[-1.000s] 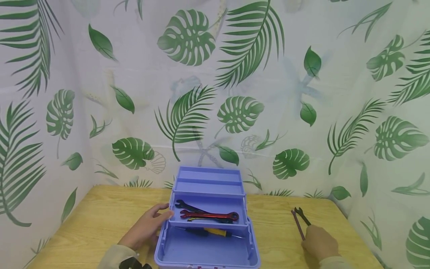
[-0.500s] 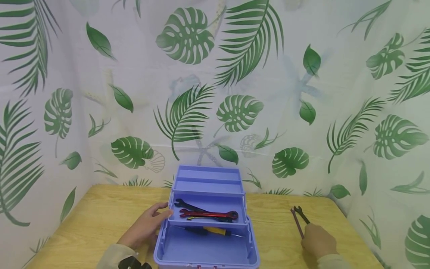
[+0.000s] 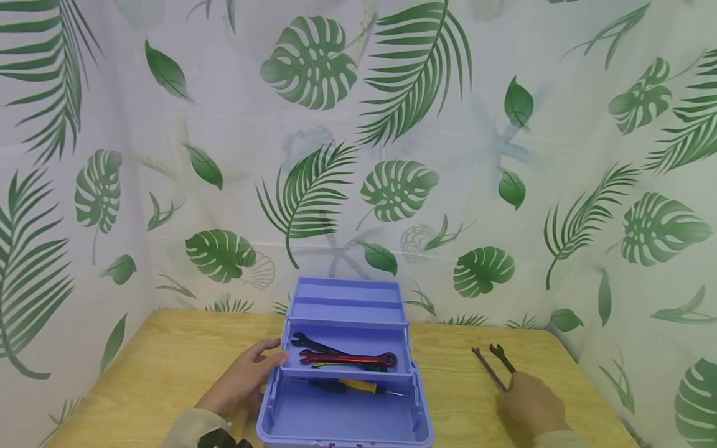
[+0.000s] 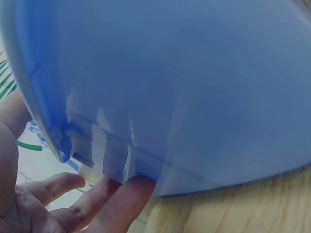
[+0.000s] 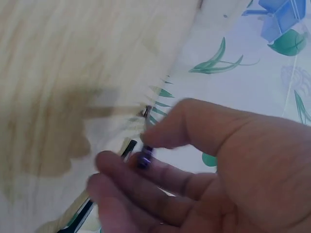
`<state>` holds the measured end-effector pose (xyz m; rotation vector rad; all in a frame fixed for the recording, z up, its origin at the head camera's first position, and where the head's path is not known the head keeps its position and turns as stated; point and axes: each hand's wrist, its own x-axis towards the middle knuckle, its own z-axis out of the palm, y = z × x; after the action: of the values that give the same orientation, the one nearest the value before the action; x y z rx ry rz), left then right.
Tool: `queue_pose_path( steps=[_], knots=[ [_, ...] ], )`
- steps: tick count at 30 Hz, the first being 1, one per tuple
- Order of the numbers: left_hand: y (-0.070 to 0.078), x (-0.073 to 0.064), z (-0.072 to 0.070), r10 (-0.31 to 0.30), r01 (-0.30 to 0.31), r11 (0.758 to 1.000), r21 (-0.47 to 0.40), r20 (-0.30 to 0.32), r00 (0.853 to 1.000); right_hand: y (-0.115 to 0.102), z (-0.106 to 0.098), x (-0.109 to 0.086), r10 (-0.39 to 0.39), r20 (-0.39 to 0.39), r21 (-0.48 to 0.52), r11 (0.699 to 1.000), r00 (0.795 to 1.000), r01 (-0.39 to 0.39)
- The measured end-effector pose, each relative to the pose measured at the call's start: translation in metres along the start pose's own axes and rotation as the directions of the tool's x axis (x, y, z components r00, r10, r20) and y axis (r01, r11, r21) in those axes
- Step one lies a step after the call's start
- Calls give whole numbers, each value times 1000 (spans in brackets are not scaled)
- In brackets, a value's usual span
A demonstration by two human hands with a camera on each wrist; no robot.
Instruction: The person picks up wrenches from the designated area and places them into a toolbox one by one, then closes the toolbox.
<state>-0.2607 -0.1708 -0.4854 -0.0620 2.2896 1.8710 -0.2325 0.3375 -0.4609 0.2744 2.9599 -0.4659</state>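
Note:
A blue-purple toolbox [image 3: 347, 426] stands with its tray raised. My left hand [image 3: 246, 376] holds it at the left side, thumb at the tray's rim; in the left wrist view the fingertips [image 4: 138, 187] touch the box's outer wall. To the right, my right hand [image 3: 532, 401] pinches a dark reddish wrench [image 3: 488, 368] between thumb and fingers, its head pointing away over the table. A black wrench [image 3: 501, 356] lies beside it, its lower end hidden behind the hand. The right wrist view shows the reddish wrench's end [image 5: 145, 158] between thumb and finger.
In the raised tray [image 3: 350, 334] lie a red wrench [image 3: 350, 358], a black wrench [image 3: 310, 343] and a small yellow-marked tool. A yellow-and-black screwdriver [image 3: 361, 386] lies in the box's bottom. Behind the wooden table [image 3: 179, 348] hangs a leaf-patterned cloth [image 3: 358, 242].
The reddish wrench has swung left, its head moving away from the black wrench. My right hand has shifted slightly with it; my left hand stays at the toolbox.

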Motion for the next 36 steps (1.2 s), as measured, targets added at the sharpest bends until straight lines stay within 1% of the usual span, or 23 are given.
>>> queue_pose_path(
  steps=[3,5,9,15,19,22,25,28,31,35,36],
  knots=[
    [0,0,0,5,-5,1000,-16,17,1000,-1,-1,1,-10,-64,39,999,998,12],
    [-1,-1,0,9,-8,1000,-26,23,1000,-1,-2,2,-24,-118,48,998,993,30],
    [0,-2,-1,11,-10,1000,-27,27,1000,0,-4,6,-47,-221,52,997,974,60],
    [-1,-2,-1,7,-7,1000,-29,23,1000,1,-4,11,-89,-307,43,993,948,107],
    [0,-1,-1,13,-12,1000,-11,15,1000,-3,-2,14,-108,-384,35,991,917,131],
    [0,-1,-1,15,-15,1000,2,13,1000,-6,2,15,-136,-425,38,985,895,168],
    [0,0,-1,16,-17,1000,3,15,1000,-8,6,17,-176,-444,38,976,879,215],
    [0,-1,-1,20,-20,1000,-1,13,1000,-11,10,18,-219,-476,33,963,852,267],
    [0,-1,-1,20,-20,1000,-4,8,1000,-13,12,19,-242,-508,39,952,827,302],
    [0,0,-1,19,-19,1000,1,2,1000,-15,14,19,-258,-536,46,942,804,333],
    [0,0,-1,18,-18,1000,4,-1,1000,-15,14,19,-267,-547,41,938,793,344]
  ],
)
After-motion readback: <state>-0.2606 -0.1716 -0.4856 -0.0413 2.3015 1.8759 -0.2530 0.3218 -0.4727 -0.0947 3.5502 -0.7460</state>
